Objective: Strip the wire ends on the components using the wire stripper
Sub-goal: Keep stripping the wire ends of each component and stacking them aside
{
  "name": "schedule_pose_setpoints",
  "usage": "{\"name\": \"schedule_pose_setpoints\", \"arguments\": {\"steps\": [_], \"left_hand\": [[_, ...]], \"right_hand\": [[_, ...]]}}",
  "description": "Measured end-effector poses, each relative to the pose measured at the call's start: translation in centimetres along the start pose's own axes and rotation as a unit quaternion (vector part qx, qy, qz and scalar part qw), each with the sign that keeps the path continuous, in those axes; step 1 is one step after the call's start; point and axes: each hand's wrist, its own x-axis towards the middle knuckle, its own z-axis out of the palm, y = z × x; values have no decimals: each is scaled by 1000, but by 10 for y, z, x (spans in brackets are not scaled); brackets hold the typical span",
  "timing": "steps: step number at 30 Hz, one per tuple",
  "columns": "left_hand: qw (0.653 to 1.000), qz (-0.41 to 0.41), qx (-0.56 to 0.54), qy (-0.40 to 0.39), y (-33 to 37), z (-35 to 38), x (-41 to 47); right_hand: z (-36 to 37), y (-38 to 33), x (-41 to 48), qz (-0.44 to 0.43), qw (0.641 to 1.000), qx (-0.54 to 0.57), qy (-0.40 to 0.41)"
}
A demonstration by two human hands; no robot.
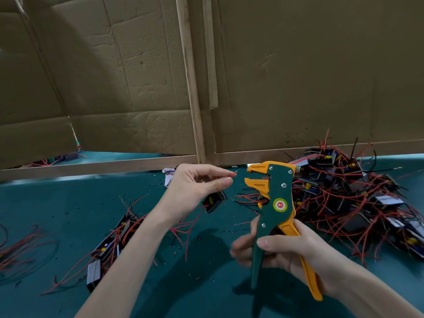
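Note:
My right hand point(282, 246) grips the handles of a green and orange wire stripper point(275, 203), held upright with its jaws open and pointing left. My left hand point(195, 184) pinches a thin red wire point(232, 174) between thumb and forefinger, its tip a short way left of the jaws. A small black component point(214, 201) hangs below the left hand, partly hidden by it. The wire tip and the jaws are apart.
A large heap of black components with red wires point(358, 203) lies at the right on the teal table point(57, 207). A smaller row of components point(112, 244) lies at the left. Cardboard walls point(137, 88) with a wooden post close the back. Bits of stripped insulation dot the table.

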Motion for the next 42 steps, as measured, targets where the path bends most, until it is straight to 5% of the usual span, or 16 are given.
{"name": "schedule_pose_setpoints", "arguments": {"steps": [26, 35, 39, 42], "left_hand": [[978, -55, 144, -139, 25, -11, -6], [971, -85, 174, -137, 16, -14, -4], [970, -96, 183, -126, 8, -12, -4], [971, -87, 208, -78, 4, -17, -1]], "right_hand": [[-4, -1, -1, 59, 995, -69, -44], [16, 16, 0, 35, 988, -85, 121], [16, 11, 0, 30, 999, 12, 21], [12, 10, 2, 38, 996, 75, 18]]}}
